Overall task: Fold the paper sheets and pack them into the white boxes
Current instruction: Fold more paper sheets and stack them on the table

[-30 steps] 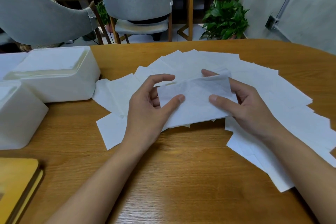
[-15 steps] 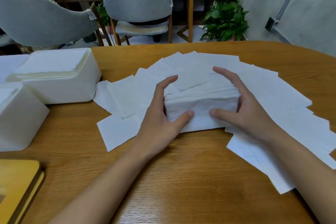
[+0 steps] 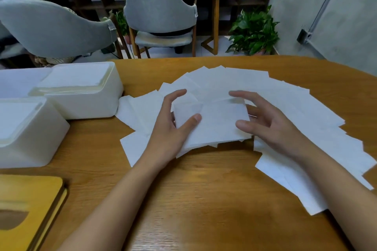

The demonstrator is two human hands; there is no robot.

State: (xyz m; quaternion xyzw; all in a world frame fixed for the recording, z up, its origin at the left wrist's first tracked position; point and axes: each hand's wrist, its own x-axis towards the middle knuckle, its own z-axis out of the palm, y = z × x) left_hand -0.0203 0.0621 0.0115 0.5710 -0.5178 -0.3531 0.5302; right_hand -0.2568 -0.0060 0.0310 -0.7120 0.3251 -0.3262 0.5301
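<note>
A folded white paper sheet [image 3: 216, 126] is held just above the wooden table [image 3: 204, 199], between my hands. My left hand [image 3: 169, 128] grips its left end, thumb on top and fingers behind. My right hand [image 3: 273, 126] holds the right end, with the thumb on the front face and the fingers spread behind it. Several unfolded sheets [image 3: 289, 106] lie fanned out on the table under and around my hands. A white box [image 3: 85, 106] holding a stack of paper stands at the left. A second white box [image 3: 34, 140] stands nearer to me.
A flat white piece [image 3: 16, 83] lies at the far left behind the boxes. A yellow wooden lid [image 3: 28, 208] with an oval slot sits at the near left corner. Grey chairs [image 3: 55, 28], a small round table and a potted plant [image 3: 255, 32] stand beyond the table's far edge.
Half a second ago both hands pressed the sheet's fold down onto the pile. Now the folded sheet is raised and tilted towards me, and the fingers have spread.
</note>
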